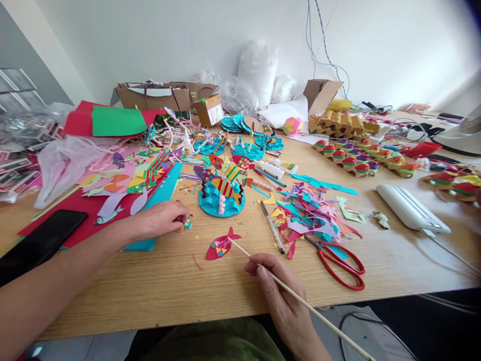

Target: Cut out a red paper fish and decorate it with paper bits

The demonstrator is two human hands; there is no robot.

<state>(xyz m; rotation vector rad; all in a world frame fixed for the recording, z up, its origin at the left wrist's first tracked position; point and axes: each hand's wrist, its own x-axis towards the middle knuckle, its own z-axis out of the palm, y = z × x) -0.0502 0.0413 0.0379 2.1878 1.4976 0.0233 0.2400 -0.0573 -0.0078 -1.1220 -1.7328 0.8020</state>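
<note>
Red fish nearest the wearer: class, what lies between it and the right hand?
Only the stick, held in the right hand, above bare table, its tip at the red fish, as the head view shows.

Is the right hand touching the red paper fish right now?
Apart. The head view shows bare tabletop between the right hand and the red paper fish.

A slanted stick (319, 316) ends at a red fish (219, 247) (triangle-patterned, flat).
</note>
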